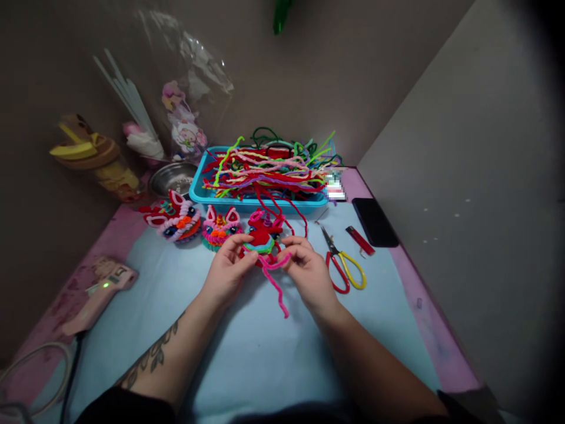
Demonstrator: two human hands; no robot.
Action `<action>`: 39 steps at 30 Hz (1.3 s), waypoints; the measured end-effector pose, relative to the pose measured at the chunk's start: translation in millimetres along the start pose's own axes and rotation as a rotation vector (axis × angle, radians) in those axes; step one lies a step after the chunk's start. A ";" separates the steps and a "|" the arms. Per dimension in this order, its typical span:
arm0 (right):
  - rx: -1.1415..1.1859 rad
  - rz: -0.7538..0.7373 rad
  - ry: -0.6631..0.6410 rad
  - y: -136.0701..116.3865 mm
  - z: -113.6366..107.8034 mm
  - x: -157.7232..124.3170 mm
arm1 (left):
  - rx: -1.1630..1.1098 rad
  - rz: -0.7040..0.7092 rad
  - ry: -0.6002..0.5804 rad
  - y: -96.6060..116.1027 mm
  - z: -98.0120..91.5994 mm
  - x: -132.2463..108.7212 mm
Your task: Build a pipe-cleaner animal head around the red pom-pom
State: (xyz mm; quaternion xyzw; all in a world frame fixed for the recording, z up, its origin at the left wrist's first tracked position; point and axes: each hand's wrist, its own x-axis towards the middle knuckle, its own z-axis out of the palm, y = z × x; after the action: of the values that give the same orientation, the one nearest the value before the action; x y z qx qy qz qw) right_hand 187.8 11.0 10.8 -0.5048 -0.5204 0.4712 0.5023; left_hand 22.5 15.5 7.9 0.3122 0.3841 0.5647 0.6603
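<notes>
Head view shows our table from above, and we go from left to right. Far left lies a pink glue gun (99, 290) with a small green light on. Next sit two finished fuzzy faces (176, 217) in a row, set back out of the way. Behind them a blue tray (199, 176) holds many colored fuzzy sticks so we can grab one fast. In the middle, our left hand (227, 272) pinches the red fuzzy face (262, 235) to keep it steady, fingers curled tight on its edge. Our right hand (309, 270) pinches a pink fuzzy stick (276, 280) that hangs down, fingers close together. Both arms reach in from below, wrists low. Scissors (344, 265) lie just beside our right hand.
</notes>
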 end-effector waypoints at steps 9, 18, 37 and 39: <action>0.010 0.052 -0.009 -0.5 0.1 1.9 | 0.004 -0.014 0.016 2.0 4.3 -1.4; -0.237 -0.219 0.153 -4.8 -6.0 1.1 | -0.027 -0.027 0.029 3.7 3.3 -0.9; -0.261 -0.248 0.055 -8.1 1.4 -5.9 | -0.027 -0.055 -0.015 3.0 7.2 -4.7; -0.349 -0.305 0.076 -8.6 0.9 -6.0 | -0.026 -0.040 0.019 3.1 7.1 -4.2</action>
State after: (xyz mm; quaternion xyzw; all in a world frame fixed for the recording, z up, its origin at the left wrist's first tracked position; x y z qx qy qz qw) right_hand 186.4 4.6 19.0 -0.5169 -0.6449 0.2733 0.4921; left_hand 26.8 12.0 14.8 0.2905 0.3890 0.5594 0.6719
